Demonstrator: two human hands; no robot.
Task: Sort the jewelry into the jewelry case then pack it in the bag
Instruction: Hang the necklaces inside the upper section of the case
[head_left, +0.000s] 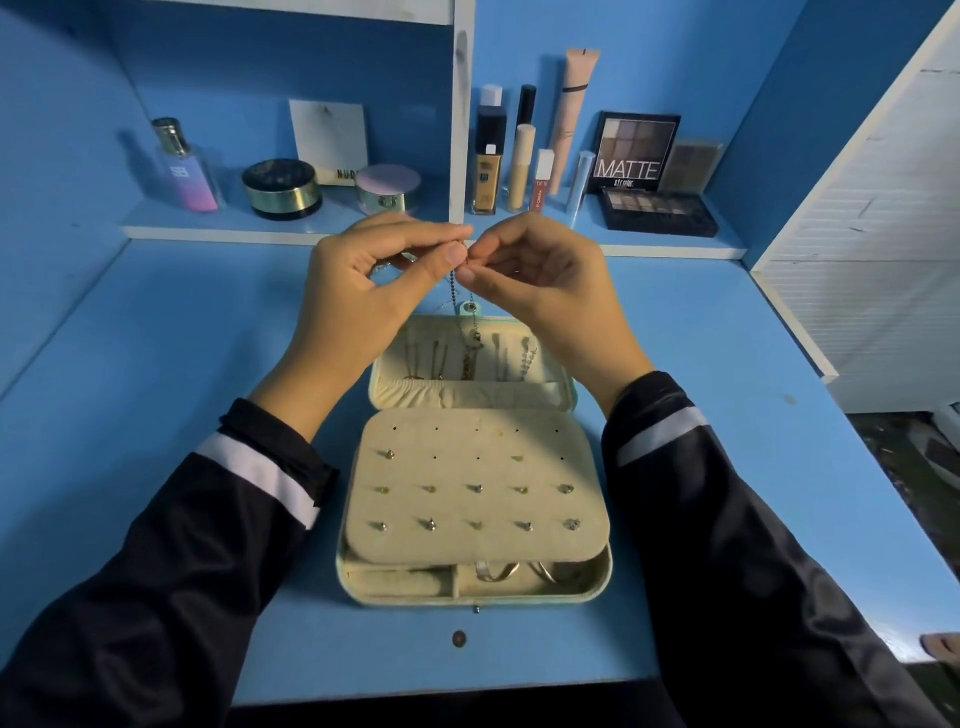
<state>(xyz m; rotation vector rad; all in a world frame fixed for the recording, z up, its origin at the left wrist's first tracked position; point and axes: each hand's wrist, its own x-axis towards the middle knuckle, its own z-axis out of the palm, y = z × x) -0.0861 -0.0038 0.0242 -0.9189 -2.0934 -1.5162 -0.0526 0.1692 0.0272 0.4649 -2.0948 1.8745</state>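
Blue laminate worktop (156, 364) carried the open mint-green jewelry case (415, 603) w/ cream velvet lining, lid laid back toward the white-edged shelf (363, 231). Above the lid, left grip (363, 291) & right grip (545, 291) met fingertip to fingertip, both pinching a thin dark beaded chain (452, 291) that dangled over the lid's hung necklaces (467, 361). Small metal stud earrings (475, 488) sat in rows on the case's cream panel.

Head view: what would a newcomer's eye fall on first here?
First, the left hand and right hand, raised at centre, together pinching a thin dark beaded chain that hangs down. Below them lies the open cream fabric jewelry case with mint rim on the blue desk, with small metal studs dotting its front panel.
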